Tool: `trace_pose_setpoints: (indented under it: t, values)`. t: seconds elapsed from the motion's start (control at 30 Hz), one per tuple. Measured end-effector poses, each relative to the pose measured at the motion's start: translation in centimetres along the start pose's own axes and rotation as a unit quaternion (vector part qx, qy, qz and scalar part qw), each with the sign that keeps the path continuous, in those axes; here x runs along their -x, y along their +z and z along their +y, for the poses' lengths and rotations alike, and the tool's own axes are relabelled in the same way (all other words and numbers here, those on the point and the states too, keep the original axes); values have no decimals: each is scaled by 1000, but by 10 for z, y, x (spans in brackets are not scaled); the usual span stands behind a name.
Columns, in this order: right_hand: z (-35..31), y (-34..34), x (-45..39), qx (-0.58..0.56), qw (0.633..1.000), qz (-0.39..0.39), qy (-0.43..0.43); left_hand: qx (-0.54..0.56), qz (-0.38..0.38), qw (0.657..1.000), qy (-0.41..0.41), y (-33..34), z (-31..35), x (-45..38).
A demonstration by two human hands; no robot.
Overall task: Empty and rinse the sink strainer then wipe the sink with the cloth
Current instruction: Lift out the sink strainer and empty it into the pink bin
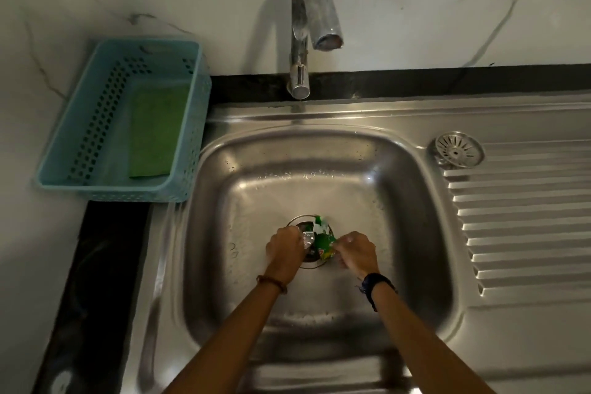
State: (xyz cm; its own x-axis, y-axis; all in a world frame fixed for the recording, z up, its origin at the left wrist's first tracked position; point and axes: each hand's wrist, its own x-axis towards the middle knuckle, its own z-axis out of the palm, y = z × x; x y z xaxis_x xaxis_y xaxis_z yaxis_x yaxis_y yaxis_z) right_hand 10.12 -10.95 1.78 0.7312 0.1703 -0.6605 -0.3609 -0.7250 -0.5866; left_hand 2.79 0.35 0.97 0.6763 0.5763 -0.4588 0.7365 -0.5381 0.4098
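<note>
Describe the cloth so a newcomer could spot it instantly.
Start at the steel sink and look left to the light-blue perforated basket against the wall. The cloth lies flat inside it, a green rectangle, the only thing in the basket.

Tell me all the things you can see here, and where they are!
Sink: one, shiny steel, middle.
Tap: one, silver, behind the sink; no water seen running.
Basket: one, light blue, left of the sink.
Cloth: one, green, lying in the basket.
Strainer: one, silver, on the draining board at right.
Wrapper scraps: green and white, over the drain hole.
Left hand: at the drain, on the scraps.
Right hand: at the drain, pinching the scraps.
</note>
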Motion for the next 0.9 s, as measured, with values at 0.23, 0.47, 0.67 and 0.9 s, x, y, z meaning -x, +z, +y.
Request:
trace_pose_setpoints:
  t: [0.23, 0.47, 0.67, 0.9]
  values:
    - [-1, -35, 55, -191, 980, -45, -36, 193, 59, 977, -74, -33, 18, 65]
    - [20, -59, 155, -208, 960, -113, -147, 415, 160, 894, -55, -41, 1, 209]
    - [79, -18, 252, -130, 927, -244, -252, 521, 238, 812, -116, -5, -50, 343]
    - [173, 79, 323, 30, 892, -377, -247, 561, 314, 722, -254, 71, -147, 466]
